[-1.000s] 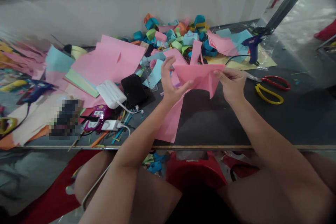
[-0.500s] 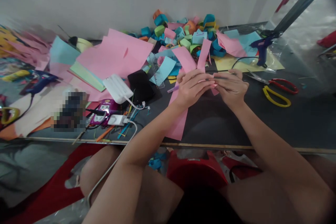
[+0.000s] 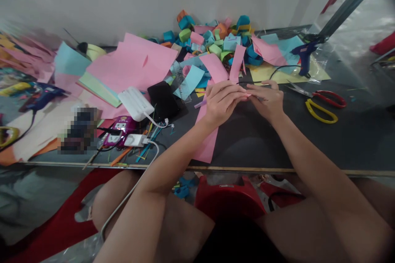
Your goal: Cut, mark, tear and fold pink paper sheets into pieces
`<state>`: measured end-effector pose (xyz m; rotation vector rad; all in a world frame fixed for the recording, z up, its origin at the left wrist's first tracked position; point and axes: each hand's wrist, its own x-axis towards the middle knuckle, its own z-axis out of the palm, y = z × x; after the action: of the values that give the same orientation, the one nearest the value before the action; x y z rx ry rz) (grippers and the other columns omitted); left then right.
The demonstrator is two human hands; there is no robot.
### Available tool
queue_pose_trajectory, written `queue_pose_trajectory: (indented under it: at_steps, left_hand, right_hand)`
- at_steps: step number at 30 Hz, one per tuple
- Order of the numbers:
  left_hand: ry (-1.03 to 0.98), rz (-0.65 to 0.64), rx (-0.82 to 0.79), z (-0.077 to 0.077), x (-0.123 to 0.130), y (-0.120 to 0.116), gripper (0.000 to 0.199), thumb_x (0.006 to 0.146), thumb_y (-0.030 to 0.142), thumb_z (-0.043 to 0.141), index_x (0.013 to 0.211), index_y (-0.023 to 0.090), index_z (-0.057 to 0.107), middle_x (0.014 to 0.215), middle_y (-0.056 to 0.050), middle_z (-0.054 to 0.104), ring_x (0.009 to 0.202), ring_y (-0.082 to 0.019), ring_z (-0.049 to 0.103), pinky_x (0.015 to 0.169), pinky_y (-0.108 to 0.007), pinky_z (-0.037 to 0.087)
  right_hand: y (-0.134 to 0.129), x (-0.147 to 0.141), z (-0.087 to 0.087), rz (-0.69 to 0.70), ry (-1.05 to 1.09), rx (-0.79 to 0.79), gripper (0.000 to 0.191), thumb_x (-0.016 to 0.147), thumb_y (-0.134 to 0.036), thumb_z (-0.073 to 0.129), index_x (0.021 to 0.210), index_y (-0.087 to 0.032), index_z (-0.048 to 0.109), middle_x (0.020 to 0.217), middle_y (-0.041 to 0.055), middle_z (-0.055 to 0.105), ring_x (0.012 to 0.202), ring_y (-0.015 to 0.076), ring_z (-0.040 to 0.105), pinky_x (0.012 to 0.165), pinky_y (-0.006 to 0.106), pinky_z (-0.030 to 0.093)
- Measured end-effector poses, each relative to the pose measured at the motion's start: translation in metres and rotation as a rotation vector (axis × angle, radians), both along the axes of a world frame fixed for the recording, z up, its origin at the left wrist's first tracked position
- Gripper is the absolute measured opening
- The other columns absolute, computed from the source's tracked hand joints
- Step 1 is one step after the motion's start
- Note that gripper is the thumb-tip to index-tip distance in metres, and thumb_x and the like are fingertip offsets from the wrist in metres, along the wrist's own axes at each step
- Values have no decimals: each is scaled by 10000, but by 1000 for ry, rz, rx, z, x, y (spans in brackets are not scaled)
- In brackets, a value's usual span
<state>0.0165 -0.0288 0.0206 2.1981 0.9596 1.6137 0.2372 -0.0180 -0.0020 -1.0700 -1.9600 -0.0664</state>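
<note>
My left hand [image 3: 219,102] is closed over a small piece of pink paper [image 3: 248,95], only a sliver of which shows between my fingertips. From the other side, my right hand [image 3: 268,99] pinches the same piece, the two hands nearly touching. Beneath my left wrist lies a long pink paper strip [image 3: 206,148] reaching toward the table edge. Further pink strips [image 3: 237,63] stand out beyond my left fingers. A thin purple stick [image 3: 200,104] pokes out beside my left hand; its other end is hidden. Scissors [image 3: 322,104] with one red and one yellow handle lie right of my right hand.
Small folded paper pieces [image 3: 216,35] in several colours are heaped by the wall. Large pink sheets [image 3: 138,63], a white power bank [image 3: 135,103] and a black phone-like slab [image 3: 163,99] lie left. Blue glue guns rest at right [image 3: 305,58] and left [image 3: 46,94].
My right hand has shifted slightly and its fingers have turned around the pink piece, less of which shows below. The whole view has drifted a little to the left.
</note>
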Motion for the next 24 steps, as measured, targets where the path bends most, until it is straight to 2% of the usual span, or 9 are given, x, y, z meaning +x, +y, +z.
queue_pose_trajectory:
  at_steps: [4, 11, 14, 17, 20, 24]
  left_hand:
    - [-22, 90, 100, 0, -1, -1, 449, 1020, 673, 562, 881, 315, 795, 962, -14, 836, 1058, -257, 716, 1080, -480, 461]
    - [-67, 127, 122, -1, -5, 5, 486, 1026, 687, 536, 905, 289, 786, 966, -33, 816, 1064, -254, 721, 1086, -473, 476]
    - [-26, 154, 125, -4, -6, 7, 482, 1018, 683, 555, 898, 281, 791, 967, -37, 817, 1065, -246, 726, 1061, -448, 495]
    - [13, 189, 156, -7, -6, 8, 468, 1032, 658, 546, 902, 289, 802, 962, -37, 824, 1043, -237, 732, 1034, -440, 506]
    - [58, 119, 185, -6, -6, 6, 393, 1040, 591, 581, 926, 303, 823, 980, -35, 838, 1025, -239, 733, 1018, -435, 513]
    - [79, -41, 62, -2, -7, 2, 324, 1015, 564, 639, 974, 304, 828, 1043, -49, 838, 1084, -258, 719, 1079, -447, 500]
  right_hand:
    - [6, 3, -4, 12, 20, 41, 132, 994, -421, 718, 1000, -412, 850, 1022, -51, 853, 962, 198, 819, 1038, 436, 516]
    - [11, 7, -9, -34, 28, 18, 194, 986, -523, 706, 984, -399, 856, 946, -37, 854, 906, 203, 812, 951, 430, 552]
    - [9, 7, -7, -36, 14, -4, 233, 996, -548, 683, 960, -392, 854, 943, -39, 854, 953, 204, 816, 981, 432, 539]
    - [0, 0, 1, 22, -18, -26, 232, 944, -575, 743, 1022, -384, 847, 1057, -29, 853, 1082, 232, 804, 1060, 457, 509]
    - [-14, -12, 13, 83, 19, -32, 247, 942, -562, 748, 1075, -375, 838, 1148, -9, 841, 1114, 243, 797, 1071, 467, 510]
    - [-27, -24, 22, 75, 106, 38, 303, 1023, -537, 630, 892, -357, 836, 1046, -2, 853, 997, 234, 820, 1012, 479, 533]
